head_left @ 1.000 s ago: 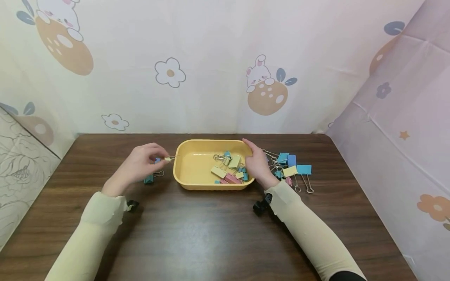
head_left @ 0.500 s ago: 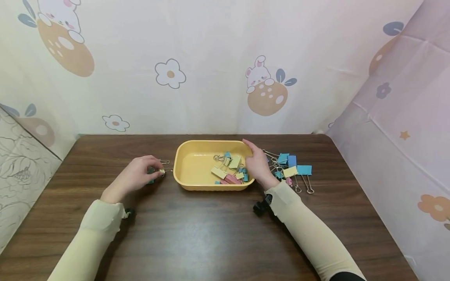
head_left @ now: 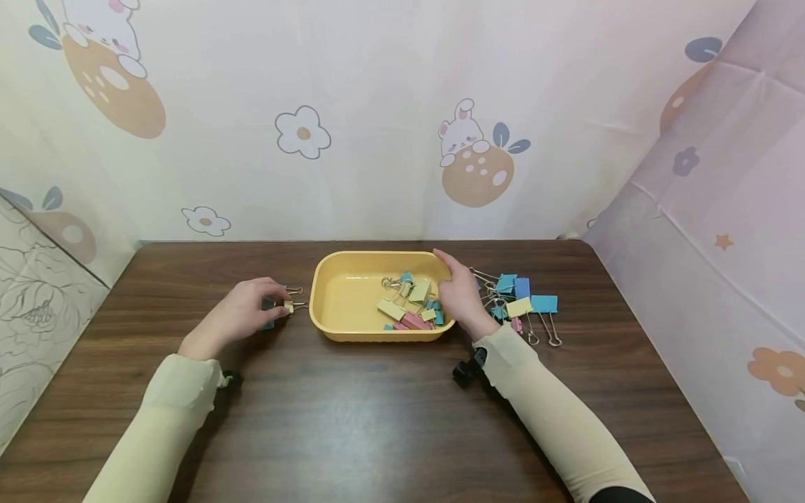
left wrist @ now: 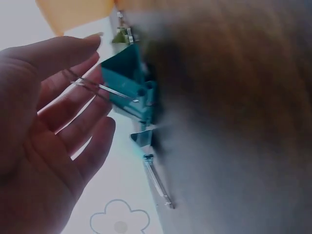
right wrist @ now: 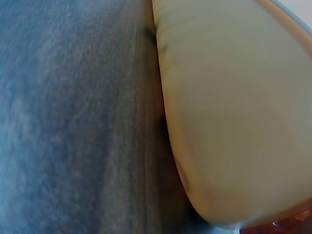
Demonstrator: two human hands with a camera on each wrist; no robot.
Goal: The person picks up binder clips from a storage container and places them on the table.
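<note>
My left hand point(head_left: 248, 311) is low over the table left of the tray, its fingers loosely curved. At its fingertips a small yellow binder clip point(head_left: 288, 306) lies with its wire handles toward the tray. Teal binder clips point(left wrist: 124, 80) sit under and beside the hand in the left wrist view, one clip's wire handles overlapping the fingers. My right hand point(head_left: 464, 297) holds the right end of the yellow plastic tray point(head_left: 342, 328), one finger stretched along the rim. Yellow, pink and teal binder clips point(head_left: 415, 321) lie in the tray's right half.
Right of the tray lies a pile of blue, teal, yellow and pink binder clips point(head_left: 518, 306) with handles sticking out. The dark wooden table point(head_left: 352, 419) meets a patterned curtain point(head_left: 377, 175) at the back. The tray's side wall point(right wrist: 234, 107) fills much of the right wrist view.
My left hand has moved down and left from the tray's rim with the yellow binder clip, set it on the table and loosened its fingers. The right hand and tray stay in place.
</note>
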